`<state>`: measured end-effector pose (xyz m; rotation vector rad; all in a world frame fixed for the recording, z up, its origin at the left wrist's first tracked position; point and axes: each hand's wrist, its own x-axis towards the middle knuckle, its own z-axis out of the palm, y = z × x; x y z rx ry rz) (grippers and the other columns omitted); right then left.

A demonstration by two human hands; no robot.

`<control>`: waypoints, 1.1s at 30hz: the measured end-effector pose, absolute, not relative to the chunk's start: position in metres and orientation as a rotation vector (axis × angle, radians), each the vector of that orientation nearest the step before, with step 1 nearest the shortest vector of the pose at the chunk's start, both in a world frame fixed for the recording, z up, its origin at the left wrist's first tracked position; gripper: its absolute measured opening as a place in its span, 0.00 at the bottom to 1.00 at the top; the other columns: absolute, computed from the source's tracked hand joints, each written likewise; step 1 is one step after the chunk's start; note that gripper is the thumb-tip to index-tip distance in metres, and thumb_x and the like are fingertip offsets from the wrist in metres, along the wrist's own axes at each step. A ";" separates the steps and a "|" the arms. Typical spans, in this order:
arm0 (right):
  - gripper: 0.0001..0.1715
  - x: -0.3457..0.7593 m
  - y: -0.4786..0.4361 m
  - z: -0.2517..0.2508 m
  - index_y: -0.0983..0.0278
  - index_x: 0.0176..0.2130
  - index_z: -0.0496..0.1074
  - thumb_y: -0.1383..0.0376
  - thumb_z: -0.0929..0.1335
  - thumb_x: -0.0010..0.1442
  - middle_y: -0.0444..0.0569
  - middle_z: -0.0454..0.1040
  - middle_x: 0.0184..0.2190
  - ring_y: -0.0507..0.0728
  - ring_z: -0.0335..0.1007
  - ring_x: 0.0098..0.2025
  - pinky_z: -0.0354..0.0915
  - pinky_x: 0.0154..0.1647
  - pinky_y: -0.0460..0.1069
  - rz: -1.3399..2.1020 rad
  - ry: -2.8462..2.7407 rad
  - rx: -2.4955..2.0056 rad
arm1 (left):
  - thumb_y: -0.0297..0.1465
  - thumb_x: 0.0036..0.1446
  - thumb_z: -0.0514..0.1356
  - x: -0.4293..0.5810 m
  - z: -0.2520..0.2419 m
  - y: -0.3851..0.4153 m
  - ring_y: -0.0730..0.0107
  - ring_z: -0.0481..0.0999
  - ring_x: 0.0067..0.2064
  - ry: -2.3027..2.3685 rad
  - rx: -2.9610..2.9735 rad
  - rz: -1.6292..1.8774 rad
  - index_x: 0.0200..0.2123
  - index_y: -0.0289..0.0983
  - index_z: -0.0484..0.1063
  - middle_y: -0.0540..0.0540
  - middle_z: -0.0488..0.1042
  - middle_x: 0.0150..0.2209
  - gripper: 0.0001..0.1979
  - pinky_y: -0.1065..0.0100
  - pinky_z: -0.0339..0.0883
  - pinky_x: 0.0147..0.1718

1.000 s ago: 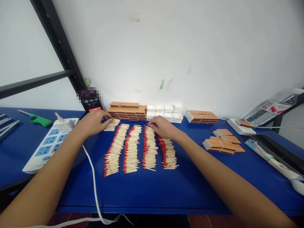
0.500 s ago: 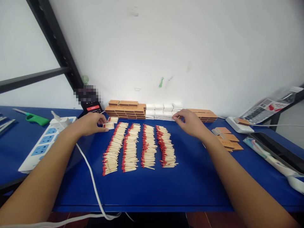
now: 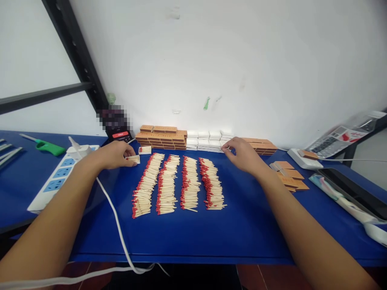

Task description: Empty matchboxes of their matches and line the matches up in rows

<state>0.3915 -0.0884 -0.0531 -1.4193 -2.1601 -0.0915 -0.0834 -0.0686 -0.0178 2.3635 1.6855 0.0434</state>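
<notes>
Resting on the blue table (image 3: 211,237), the left hand (image 3: 112,155) has its fingers curled and pinches the near end of a match-filled tray (image 3: 133,159), which lies flat just left of the far end of the rows of matches (image 3: 178,183). A second filled tray (image 3: 144,150) sits just beyond it, untouched. The right hand (image 3: 243,155) is out on the other side of the rows, fingers loosely spread, its fingertips at the lower right corner of the white trays (image 3: 208,140) stacked against the wall. I cannot tell whether they grip one. Orange matchbox sleeves (image 3: 161,137) are stacked left of the white trays, with more sleeves (image 3: 260,146) behind the right hand. A power strip (image 3: 56,179) and its white cable (image 3: 116,225) lie by the left forearm.
</notes>
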 end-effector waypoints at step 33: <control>0.38 0.412 -0.091 -0.040 0.63 0.36 0.80 0.32 0.73 0.51 0.49 0.73 0.28 0.56 0.64 0.30 0.60 0.33 0.53 0.955 -1.965 -1.584 | 0.45 0.65 0.63 0.019 -0.004 -0.087 0.63 0.82 0.41 1.198 2.646 0.721 0.43 0.38 0.81 0.45 0.84 0.42 0.16 0.63 0.73 0.43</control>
